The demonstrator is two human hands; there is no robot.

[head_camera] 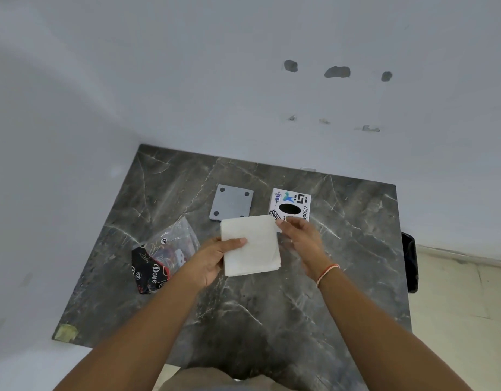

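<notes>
A folded white tissue stack [253,244] is held above the dark marble table [243,303]. My left hand [212,261] grips its left edge, thumb lying on top. My right hand [300,238] pinches the stack's upper right corner with its fingertips. Just behind the stack stands a white tissue box [291,204] covered in stickers, with a black oval opening on top. A grey square plate [232,203] with a dark dot in each corner lies to the left of the box.
A clear plastic bag [164,255] with black and red print lies on the table at the left. White walls close off the back and left. A dark object [410,263] hangs past the table's right edge, above light floor tiles.
</notes>
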